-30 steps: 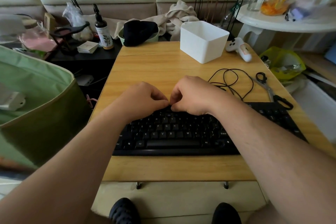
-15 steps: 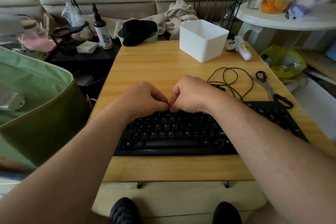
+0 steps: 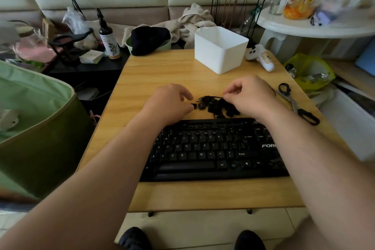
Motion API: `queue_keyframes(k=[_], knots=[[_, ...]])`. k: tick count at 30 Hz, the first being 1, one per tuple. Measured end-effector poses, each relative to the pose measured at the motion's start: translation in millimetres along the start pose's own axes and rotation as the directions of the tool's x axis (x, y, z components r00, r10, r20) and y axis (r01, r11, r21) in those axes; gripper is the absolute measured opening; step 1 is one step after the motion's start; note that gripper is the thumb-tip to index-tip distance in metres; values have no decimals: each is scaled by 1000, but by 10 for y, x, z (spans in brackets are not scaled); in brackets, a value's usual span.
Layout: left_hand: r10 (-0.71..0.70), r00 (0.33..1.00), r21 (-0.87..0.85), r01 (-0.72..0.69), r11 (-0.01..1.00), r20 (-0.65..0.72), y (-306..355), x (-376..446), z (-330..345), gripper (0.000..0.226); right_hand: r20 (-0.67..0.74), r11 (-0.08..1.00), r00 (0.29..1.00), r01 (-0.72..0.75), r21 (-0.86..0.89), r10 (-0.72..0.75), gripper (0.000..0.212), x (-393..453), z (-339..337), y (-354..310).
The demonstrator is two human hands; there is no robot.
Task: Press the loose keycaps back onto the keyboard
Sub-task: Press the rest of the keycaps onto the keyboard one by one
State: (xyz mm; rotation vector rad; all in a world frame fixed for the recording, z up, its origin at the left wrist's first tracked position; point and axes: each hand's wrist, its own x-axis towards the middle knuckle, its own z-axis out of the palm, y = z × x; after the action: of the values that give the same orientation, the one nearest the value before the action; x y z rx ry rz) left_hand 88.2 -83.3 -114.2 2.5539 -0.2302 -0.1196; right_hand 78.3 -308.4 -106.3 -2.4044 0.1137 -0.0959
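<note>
Black keyboard (image 3: 213,152) lay across the near half of the wooden table (image 3: 162,71), several sockets in its upper rows and right-hand block bare. Loose keycaps (image 3: 217,106) sat in a small black heap on the table just beyond the keyboard's far edge, between the two hands. Left hand (image 3: 170,103) rested at the left of the heap, fingers curled, thumb and forefinger closing toward a single keycap at the pile's edge; whether it actually pinched the cap could not be told. Right hand (image 3: 249,95) was at the right side of the heap, fingers bent, fingertips drawn together over the caps; blur hid whether anything was held. White bin (image 3: 221,50) stood upright at the far side of the table, well apart from the pile. Scissors (image 3: 294,103) lay on the table to the right of the right hand, handles black. A white controller (image 3: 261,57) lay just beside the bin at the table's far right corner. A spray bottle (image 3: 108,40) stood on the dark shelf to the left.
</note>
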Motion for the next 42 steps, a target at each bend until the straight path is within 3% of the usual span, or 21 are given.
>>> queue_keyframes(k=[4,9,12,15,19,25,36,42], knots=[[47,999,181,-42,983,-22,63,130,120,27,26,999,999,28,-34,-27,5,-11,73,30],[15,1000,160,-16,987,8,50,117,75,18,-15,993,993,116,0,-116,5,-46,77,-22],[-66,996,-187,75,980,52,44,39,-11,17,2,967,970,242,76,-243,17,-115,81,-74],[-92,981,-535,172,827,172,100,-80,-68,18,4,909,922,382,165,-388,35,-216,132,-153],[-28,959,-764,242,598,282,170,-189,-65,23,-67,866,886,462,193,-458,32,-284,186,-232],[-1,953,-814,261,519,304,109,-237,-110,26,-86,847,879,476,237,-470,30,-339,177,-287],[16,970,-797,191,573,244,25,-293,-149,23,-48,824,866,489,286,-498,33,-341,180,-329],[50,971,-819,170,548,235,52,-308,-83,23,-84,855,877,480,199,-473,27,-402,33,-253]])
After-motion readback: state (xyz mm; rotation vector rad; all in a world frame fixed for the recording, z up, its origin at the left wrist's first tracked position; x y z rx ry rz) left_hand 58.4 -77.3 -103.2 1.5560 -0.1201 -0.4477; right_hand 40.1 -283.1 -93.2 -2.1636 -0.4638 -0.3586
